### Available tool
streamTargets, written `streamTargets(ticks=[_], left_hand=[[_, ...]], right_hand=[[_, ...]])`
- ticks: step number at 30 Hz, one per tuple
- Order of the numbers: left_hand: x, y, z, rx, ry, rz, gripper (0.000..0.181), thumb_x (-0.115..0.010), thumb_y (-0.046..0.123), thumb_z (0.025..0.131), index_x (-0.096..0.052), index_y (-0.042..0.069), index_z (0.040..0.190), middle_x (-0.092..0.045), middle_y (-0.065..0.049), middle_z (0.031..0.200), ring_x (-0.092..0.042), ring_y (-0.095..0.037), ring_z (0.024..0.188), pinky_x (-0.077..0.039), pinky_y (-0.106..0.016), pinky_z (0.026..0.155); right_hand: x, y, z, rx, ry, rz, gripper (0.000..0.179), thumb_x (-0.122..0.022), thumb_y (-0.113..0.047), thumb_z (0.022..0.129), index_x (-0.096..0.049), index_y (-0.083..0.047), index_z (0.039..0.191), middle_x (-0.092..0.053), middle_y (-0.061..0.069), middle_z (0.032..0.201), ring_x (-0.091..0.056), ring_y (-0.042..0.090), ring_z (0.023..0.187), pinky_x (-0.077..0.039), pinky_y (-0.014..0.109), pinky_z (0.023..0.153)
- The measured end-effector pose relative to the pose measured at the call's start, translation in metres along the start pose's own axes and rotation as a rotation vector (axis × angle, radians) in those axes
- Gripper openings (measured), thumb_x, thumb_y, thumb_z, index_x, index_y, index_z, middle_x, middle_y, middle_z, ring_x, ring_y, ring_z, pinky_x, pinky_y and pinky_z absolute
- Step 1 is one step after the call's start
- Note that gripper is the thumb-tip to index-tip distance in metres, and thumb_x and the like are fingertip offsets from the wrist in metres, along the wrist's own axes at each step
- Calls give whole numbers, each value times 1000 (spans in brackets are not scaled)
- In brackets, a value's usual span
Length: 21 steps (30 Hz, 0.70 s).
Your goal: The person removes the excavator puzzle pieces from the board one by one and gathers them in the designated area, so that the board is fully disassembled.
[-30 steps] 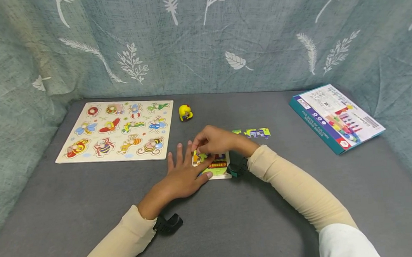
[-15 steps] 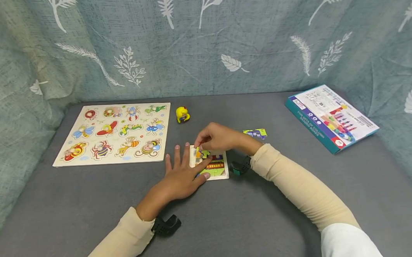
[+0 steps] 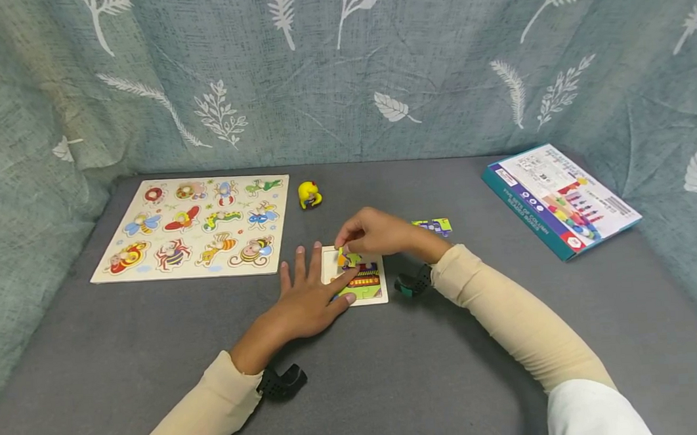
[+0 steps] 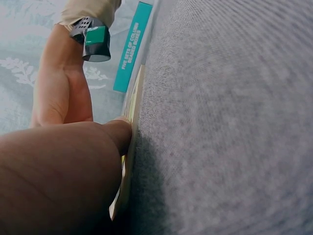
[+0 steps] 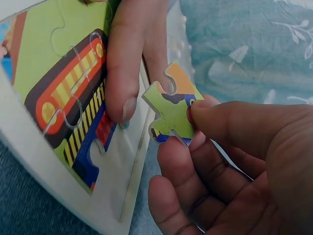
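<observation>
In the head view, a small puzzle board (image 3: 373,301) lies on the grey table. My left hand (image 3: 307,305) rests on its left side with straight, spread fingers. My right hand (image 3: 375,232) pinches a jigsaw piece (image 5: 178,107) between thumb and fingers over the board's upper part. The piece is green with orange and blue patches, and in the right wrist view it is tilted and apart from the board. Joined pieces (image 5: 83,93) showing an orange and black track fill part of the board; a bare white portion (image 5: 117,176) shows beside them.
Loose jigsaw pieces (image 3: 434,225) lie behind my right wrist, partly hidden. A large insect peg puzzle (image 3: 248,226) is at the left, with a yellow toy (image 3: 309,194) beside it. A teal-edged box (image 3: 563,199) lies at the right, before a curtain (image 3: 342,99).
My right hand has shifted slightly right with the jigsaw piece, and its wrist now covers more of the loose pieces. My left hand stays on the board. The head view has shifted slightly.
</observation>
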<state>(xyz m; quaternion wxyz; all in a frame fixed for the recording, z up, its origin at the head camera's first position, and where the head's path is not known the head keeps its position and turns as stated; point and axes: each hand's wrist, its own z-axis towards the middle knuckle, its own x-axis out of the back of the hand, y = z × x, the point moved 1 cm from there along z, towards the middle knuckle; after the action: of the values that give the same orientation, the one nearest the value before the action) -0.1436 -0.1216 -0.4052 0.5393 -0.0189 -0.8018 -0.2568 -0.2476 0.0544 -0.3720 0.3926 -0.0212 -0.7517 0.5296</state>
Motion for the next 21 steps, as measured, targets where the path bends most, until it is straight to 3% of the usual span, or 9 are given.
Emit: streamTargets(ticks=[13, 21], left_hand=[[-1, 1, 1, 5, 3, 18, 54, -38, 53, 102, -29, 38, 153, 20, -24, 156, 25, -46, 138, 14, -67, 103], [-2, 0, 1, -4, 13, 18, 54, -38, 53, 102, -28, 38, 153, 18, -25, 156, 24, -46, 138, 13, -67, 104]], right_hand=[[7, 7, -13, -10, 12, 11, 16, -61, -1, 93, -72, 2, 105, -71, 5, 94, -62, 15, 83, -49, 29, 76], [10, 15, -23, -30, 33, 74, 17, -60, 0, 93, -72, 3, 105, -70, 6, 98, -62, 15, 87, -50, 30, 79]])
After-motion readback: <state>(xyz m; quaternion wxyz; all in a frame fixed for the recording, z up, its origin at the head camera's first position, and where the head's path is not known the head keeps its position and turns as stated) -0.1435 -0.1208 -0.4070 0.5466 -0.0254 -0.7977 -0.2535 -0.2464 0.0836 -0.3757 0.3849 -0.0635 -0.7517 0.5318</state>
